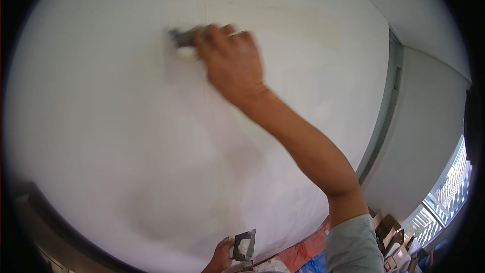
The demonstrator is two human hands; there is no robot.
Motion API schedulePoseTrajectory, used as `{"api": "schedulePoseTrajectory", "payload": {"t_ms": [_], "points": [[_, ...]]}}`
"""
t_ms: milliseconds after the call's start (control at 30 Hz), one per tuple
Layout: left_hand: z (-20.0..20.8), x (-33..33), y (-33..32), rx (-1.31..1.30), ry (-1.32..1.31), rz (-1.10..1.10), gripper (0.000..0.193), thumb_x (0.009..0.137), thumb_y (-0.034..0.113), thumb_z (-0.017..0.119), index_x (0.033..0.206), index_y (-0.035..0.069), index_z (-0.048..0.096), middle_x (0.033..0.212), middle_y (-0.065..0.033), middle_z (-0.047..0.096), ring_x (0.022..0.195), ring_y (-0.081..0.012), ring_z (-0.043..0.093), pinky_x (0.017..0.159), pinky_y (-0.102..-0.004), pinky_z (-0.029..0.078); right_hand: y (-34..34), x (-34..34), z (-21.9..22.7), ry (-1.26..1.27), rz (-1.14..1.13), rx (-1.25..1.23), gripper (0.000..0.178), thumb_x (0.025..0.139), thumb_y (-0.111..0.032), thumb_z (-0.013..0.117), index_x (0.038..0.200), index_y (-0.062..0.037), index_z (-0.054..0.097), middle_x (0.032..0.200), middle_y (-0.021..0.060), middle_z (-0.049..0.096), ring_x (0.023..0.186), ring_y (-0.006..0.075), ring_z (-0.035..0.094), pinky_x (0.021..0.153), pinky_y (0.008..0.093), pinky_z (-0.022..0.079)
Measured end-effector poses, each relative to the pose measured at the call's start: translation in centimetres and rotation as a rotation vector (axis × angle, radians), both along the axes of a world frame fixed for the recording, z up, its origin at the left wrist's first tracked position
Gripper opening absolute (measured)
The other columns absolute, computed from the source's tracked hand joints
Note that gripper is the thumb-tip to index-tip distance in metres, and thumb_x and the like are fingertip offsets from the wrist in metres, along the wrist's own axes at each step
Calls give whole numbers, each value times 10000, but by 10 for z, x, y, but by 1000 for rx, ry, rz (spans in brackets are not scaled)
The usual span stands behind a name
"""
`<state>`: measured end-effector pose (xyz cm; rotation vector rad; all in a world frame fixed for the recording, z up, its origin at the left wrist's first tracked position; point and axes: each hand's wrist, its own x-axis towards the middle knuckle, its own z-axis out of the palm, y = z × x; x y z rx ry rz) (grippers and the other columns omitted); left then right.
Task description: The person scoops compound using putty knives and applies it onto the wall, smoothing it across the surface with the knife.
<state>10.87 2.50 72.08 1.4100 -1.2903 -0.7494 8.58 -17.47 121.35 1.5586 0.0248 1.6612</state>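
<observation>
Pale, paste-like putty (244,246) in a soft lump on a dark, flat, four-cornered plate (250,237), low in the view near the middle of the lower edge. Plate gripped at its left side by the bare left hand (221,257), fingers partly hidden. Off to the right, short grey sleeve (355,247), with a bare forearm stretching up and leftward from it. At its end, right hand (230,60) with fingers closed around a small, dark, blurred hand tool (185,38), high against a broad, smooth, off-white wall (126,111). Just under the tool, a cream-coloured smear, too blurred to tell whether on tool or wall. Soft shadows across the wall below. Beyond, at lower right, crumpled red sheet (304,252) beside a crumpled bright blue sheet (316,264), then jumbled brown cardboard boxes (388,226). Farthest, at the right rim, bright white-framed window (444,192).
</observation>
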Motion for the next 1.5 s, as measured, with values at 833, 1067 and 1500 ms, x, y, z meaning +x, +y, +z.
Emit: {"api": "schedulePoseTrajectory", "payload": {"t_ms": [833,1067,1500], "points": [[-45,29,10,107,299,82,264,979,30,408,1155,-13,601,1095,-104,673,1017,-212,668,906,-321,527,-90,-97,61,-428,-228,975,429,1056,-396,411,1134,-86,696,1155,175,651,989,404,668,821,514,539],[-22,32,10,-75,-361,104,374,752,-22,620,1125,-41,621,1099,-197,665,1070,-374,647,947,-384,518,15,47,39,-195,50,666,401,967,-359,600,982,35,673,1058,151,577,945,298,600,763,445,462],[-35,8,-31,3,-457,257,515,736,-45,614,1251,-49,616,1331,-287,582,1318,-466,478,1142,-500,356,17,-136,-245,392,550,990,521,798,148,552,1251,-83,666,1133,121,615,974,275,622,816,371,518]]}}
